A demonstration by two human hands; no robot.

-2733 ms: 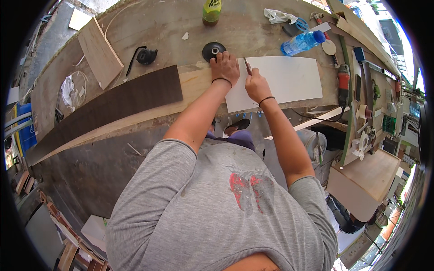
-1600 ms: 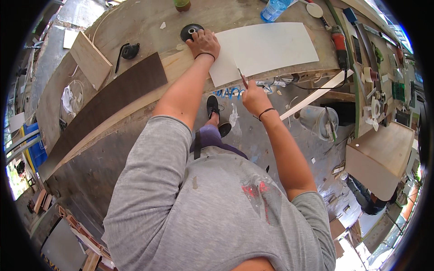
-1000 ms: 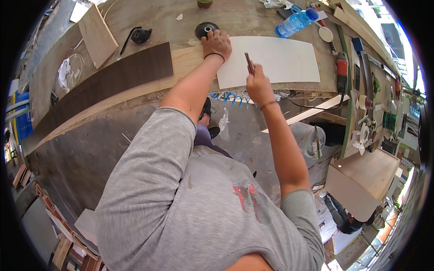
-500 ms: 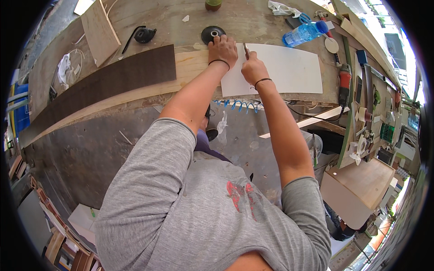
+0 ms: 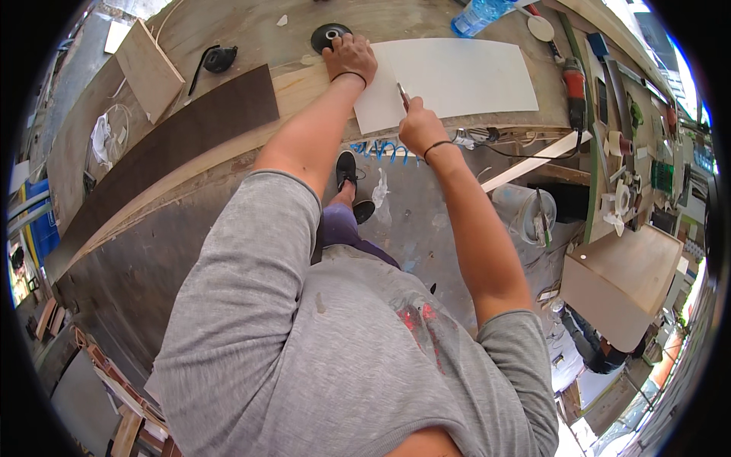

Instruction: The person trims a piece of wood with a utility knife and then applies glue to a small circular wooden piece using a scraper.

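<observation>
White sheet [image 5: 464, 80]: on workbench [image 5: 255, 27], toward its near edge, R of ctr; lies flat, far edge gently curved.
L hand [image 5: 354, 61]: back up, wrist banded, at sheet's L end; fingers bent, tips at near edge of black disc [image 5: 318, 42]; can't tell if they're closed on it.
R hand [image 5: 421, 128]: fingers closed round handle of slim knife [image 5: 404, 97], near sheet's near edge; dark band on wrist.
Knife: reddish-brown handle, metal tip pointing away from person, over L part of sheet; can't tell if tip touches.
Disc: round, w/ pale ring in middle, just beyond L fingers.
L of hands: dark brown strip [image 5: 179, 152], long, tapering, atop pale wood board [image 5: 301, 90]; black strapped gadget [image 5: 219, 59] beyond; rect. plywood piece [image 5: 151, 72] farther L.
R of sheet: red-&-black angle grinder [image 5: 575, 87], cord trailing off bench; tape roll [image 5: 620, 143] farther R.
Far side: blue-tinted plastic bottle [image 5: 474, 18], cut off at top of view.
Under bench edge: blue coiled hose [image 5: 387, 149], btwn person's shoe [image 5: 346, 169] & R wrist.
Floor R: bucket [image 5: 518, 206] w/ tool in it, nr pale wood strip [image 5: 529, 166]; wooden box [image 5: 632, 266] past it.
Co-worker [image 5: 594, 343]: partly visible, beside box.
</observation>
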